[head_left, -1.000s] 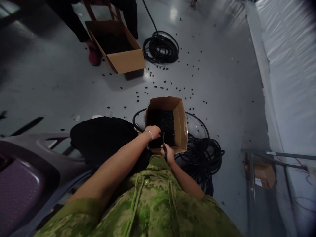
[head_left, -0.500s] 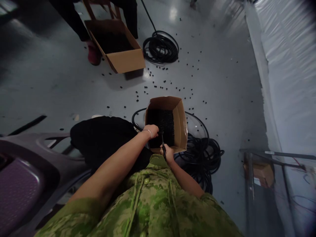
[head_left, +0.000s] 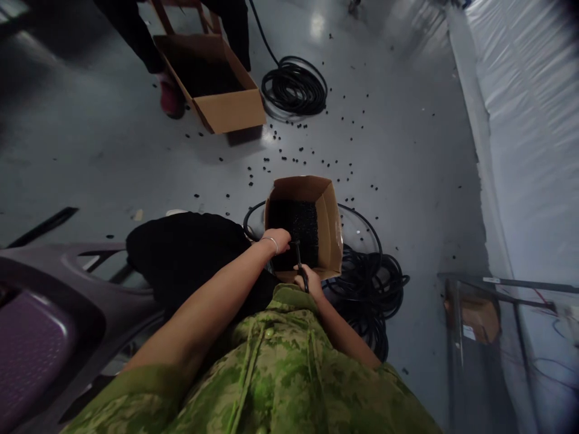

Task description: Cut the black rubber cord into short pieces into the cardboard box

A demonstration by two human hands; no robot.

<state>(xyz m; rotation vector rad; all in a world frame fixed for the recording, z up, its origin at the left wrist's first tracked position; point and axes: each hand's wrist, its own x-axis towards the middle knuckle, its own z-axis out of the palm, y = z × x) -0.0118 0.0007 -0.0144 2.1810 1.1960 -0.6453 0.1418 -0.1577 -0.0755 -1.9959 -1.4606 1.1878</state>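
An open cardboard box (head_left: 332, 226) stands on the floor in front of me, its bottom covered with small black pieces. My left hand (head_left: 277, 240), a bracelet on its wrist, is closed over the box's near left edge, pinching the end of a black tube (head_left: 297, 244). My right hand (head_left: 308, 281) is closed on black cutters (head_left: 301, 270) whose tip points up at that tube end. The tube comes from a loose black coil (head_left: 371, 289) lying right of the box.
Small black pieces are scattered over the grey floor (head_left: 407, 157). A second cardboard box (head_left: 228, 111) and another black coil (head_left: 294, 87) lie farther off, beside another person's dark legs (head_left: 131, 30). A purple plastic chair (head_left: 49, 313) is at my left, a white-covered wall (head_left: 529, 120) at right.
Nothing but small shifts: my hands stay at the box's near edge, and the view has tilted slightly.
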